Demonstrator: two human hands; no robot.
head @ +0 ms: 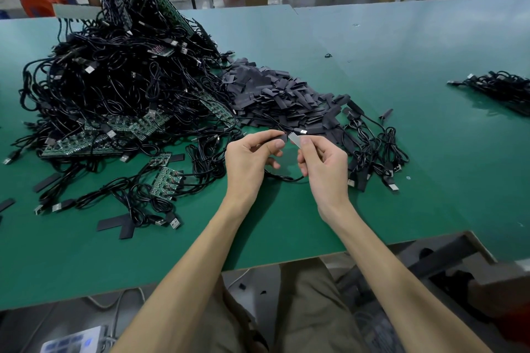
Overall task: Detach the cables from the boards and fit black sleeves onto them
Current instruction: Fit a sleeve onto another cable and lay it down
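Observation:
My left hand [249,156] pinches a flat black sleeve [279,138] between thumb and forefinger. My right hand [324,163] pinches the metal USB plug [295,139] of a black cable [282,178], with the plug tip just at the sleeve's open end. The cable loops down between my hands. A big heap of black cables on green boards [114,86] lies to the left. Behind my hands is a pile of loose black sleeves [275,94].
Sleeved cables [375,152] lie to the right of my hands, and another bundle [499,86] lies at the far right. Small boards with cables [166,178] and stray sleeves [117,225] sit front left on the green table [401,51]. The table edge is near my lap.

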